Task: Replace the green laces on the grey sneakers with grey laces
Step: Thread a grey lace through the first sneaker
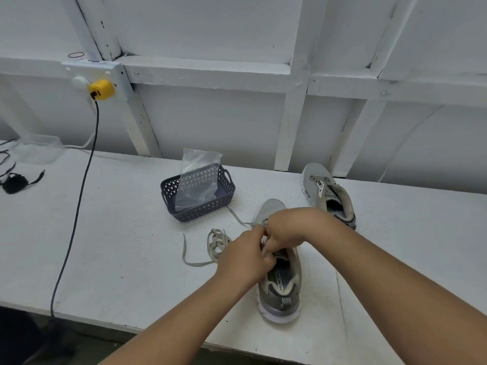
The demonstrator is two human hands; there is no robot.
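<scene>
White painted boards back a white surface (118, 259). Near the front edge stands a grey sneaker (280, 280), heel nearest. Over its eyelets the left hand (245, 255) and right hand (288, 229) meet, fingers curled, pinching a grey lace (216, 243) that trails left. Farther right sits the second sneaker (326, 193); a dark basket (168, 191) holds a clear bag (197, 180).

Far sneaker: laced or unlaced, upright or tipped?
Unlaced, as far as shows: the far sneaker has bare eyelets with no lace across its tongue. Upright on its sole on the table, beyond the near sneaker.
</scene>
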